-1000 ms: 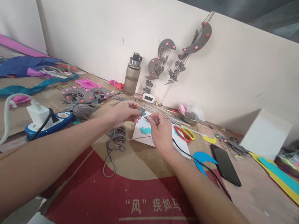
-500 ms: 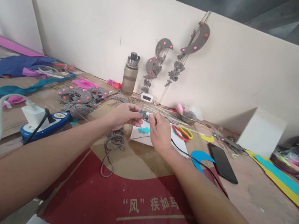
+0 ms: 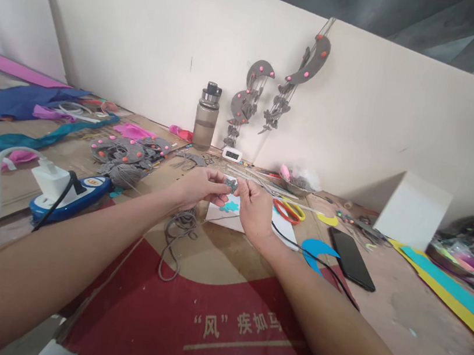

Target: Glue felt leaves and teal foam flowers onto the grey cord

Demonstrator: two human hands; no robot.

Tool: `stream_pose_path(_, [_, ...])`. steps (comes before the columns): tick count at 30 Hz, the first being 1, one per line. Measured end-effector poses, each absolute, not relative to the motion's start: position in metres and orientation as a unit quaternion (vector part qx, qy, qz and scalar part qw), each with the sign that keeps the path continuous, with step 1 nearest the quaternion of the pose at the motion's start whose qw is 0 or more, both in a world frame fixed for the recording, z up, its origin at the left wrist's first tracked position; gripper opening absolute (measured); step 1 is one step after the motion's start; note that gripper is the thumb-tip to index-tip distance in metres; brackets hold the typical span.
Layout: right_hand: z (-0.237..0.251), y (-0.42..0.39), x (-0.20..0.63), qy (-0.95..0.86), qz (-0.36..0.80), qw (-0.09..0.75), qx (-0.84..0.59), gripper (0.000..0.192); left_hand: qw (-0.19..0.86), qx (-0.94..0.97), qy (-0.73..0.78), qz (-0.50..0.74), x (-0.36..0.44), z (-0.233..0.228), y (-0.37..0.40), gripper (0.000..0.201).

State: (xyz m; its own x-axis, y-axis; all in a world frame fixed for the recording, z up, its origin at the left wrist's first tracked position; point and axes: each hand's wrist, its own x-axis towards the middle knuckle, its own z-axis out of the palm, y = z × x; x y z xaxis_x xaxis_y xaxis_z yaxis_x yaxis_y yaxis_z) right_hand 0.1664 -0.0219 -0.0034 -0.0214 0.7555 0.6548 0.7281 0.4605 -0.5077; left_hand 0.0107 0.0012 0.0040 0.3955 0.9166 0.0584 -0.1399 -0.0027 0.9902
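Between my two hands is a small grey star-like felt piece (image 3: pixel 230 185), pinched from both sides. My left hand (image 3: pixel 204 187) grips its left side with thumb and fingertips. The thumb and curled fingers of my right hand (image 3: pixel 254 206) press on its right side. Just below lie turquoise cut-out shapes (image 3: pixel 229 206) on a white sheet (image 3: pixel 220 217). A loose coil of grey cord (image 3: pixel 180 231) rests on the cardboard under my left wrist. Scissors with red and yellow handles (image 3: pixel 289 210) lie just right of my right hand.
A bottle (image 3: pixel 206 117) and a small digital clock (image 3: pixel 232 154) stand by the wall, where grey moon garlands (image 3: pixel 308 64) hang. To the right are a blue crescent (image 3: pixel 317 252) and a black phone (image 3: pixel 351 258). A blue power strip (image 3: pixel 94 190) with cables sits left.
The small grey piece has turned slightly between my fingertips and shows more of its shape. Both hands keep nearly the same place. The right garland on the wall has swung a little.
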Motion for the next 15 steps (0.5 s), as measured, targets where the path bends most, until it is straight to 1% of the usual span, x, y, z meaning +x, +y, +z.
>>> stream_pose_path(3, [-0.0044,-0.0206,0.1668,-0.716,0.003,0.467,-0.519,0.040,0.621,0.577,0.339,0.409,0.0110,0.0037,0.0009,0.029])
stream_pose_path(8, [-0.0060,-0.0195,0.1667,-0.727,-0.027,0.451,-0.517,0.040,0.605,0.605,0.359,0.373,0.0113,0.0010,0.0018,0.025])
stream_pose_path(15, [-0.0077,-0.0192,0.1660,-0.732,-0.024,0.448,-0.513,0.042,0.588,0.603,0.365,0.397,0.0130,0.0058,-0.0030,0.020])
